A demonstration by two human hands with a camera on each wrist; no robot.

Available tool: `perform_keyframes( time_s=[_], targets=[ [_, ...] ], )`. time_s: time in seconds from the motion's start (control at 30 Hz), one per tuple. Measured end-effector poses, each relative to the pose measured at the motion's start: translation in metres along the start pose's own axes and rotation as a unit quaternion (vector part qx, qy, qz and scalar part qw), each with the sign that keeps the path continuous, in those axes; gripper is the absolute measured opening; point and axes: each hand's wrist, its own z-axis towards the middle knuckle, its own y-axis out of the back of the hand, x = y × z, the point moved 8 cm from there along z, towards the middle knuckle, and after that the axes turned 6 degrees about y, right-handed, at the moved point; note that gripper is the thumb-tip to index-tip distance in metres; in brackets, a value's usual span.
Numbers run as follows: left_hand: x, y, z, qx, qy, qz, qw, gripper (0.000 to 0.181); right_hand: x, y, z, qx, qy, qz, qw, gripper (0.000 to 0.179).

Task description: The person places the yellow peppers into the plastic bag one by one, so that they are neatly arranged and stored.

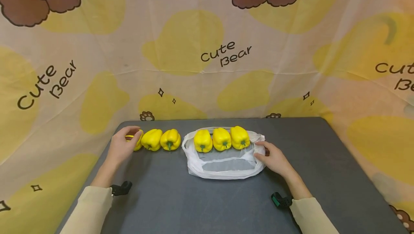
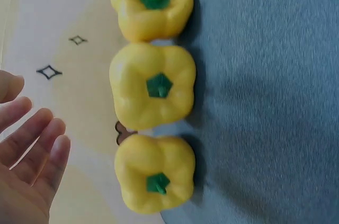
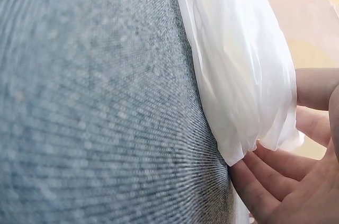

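My left hand (image 1: 120, 147) hovers by the leftmost yellow bell pepper (image 1: 139, 142), partly covering it in the head view. In the left wrist view the fingers are relaxed and hold nothing, apart from a column of three peppers with green stems (image 2: 159, 85). A white plastic bag (image 1: 193, 165) lies with its mouth spread wide, and three more yellow peppers (image 1: 221, 138) sit in a row along its far side. At the bag's right edge my right hand (image 1: 275, 157) holds the rim, thumb on one side and fingers (image 3: 275, 163) on the other.
The dark grey table (image 1: 220, 205) runs back to a cloth backdrop (image 1: 181, 43) printed with bears and lettering. Beside the leftmost pepper stand two more peppers (image 1: 170, 140), left of the bag. Each wrist wears a black band device (image 1: 121, 188).
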Motion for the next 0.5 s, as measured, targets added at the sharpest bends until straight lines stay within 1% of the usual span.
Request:
perform_keyframes(
  time_s=[0.1, 0.3, 0.37, 0.5],
  targets=[
    [0.007, 0.004, 0.002, -0.001, 0.014, 0.001, 0.9999, 0.033, 0.002, 0.001, 0.000, -0.001, 0.004, 0.000, 1.0000, 0.050],
    [0.020, 0.010, 0.007, -0.010, 0.026, -0.002, 0.9996, 0.035, 0.003, 0.001, 0.000, -0.002, 0.009, -0.002, 1.0000, 0.049],
    [0.026, 0.011, 0.008, -0.009, 0.040, -0.003, 0.9991, 0.037, 0.003, 0.000, 0.000, 0.000, 0.009, -0.006, 0.9999, 0.050],
    [0.039, 0.013, 0.009, -0.007, 0.082, -0.015, 0.9965, 0.042, 0.002, 0.000, 0.000, 0.003, 0.006, -0.009, 0.9999, 0.050]
  ],
)
